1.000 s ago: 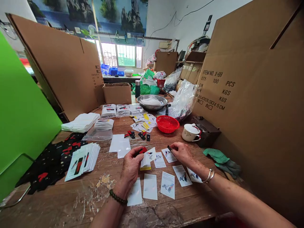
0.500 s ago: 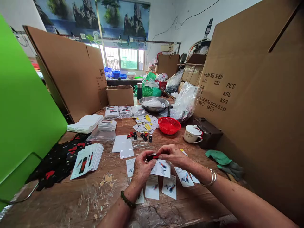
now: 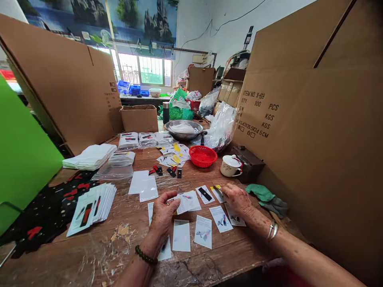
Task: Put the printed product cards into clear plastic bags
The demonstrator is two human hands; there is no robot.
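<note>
The left hand (image 3: 163, 213) pinches the near edge of a few printed cards (image 3: 187, 201) between thumb and fingers and holds them just off the table (image 3: 89, 255). The right hand (image 3: 239, 199) lies palm down with its fingertips on a yellow-edged card (image 3: 217, 189); I cannot tell whether it grips it or only presses on it. Between the two hands lies a card bearing a black strip (image 3: 205, 194), and just nearer than both runs a row of loose cards (image 3: 203, 232). This looks like the laying-out step, with cards being dealt flat and strips set on them. A next move would call for a light fingertip pinch and a flat placement clear of neighbouring cards. The table's front edge sits close under the wrists, and a green cloth (image 3: 261, 192) and a cardboard wall (image 3: 314, 131) crowd the right hand. Open room lies beyond the hands, short of the red basket (image 3: 202, 156).
</note>
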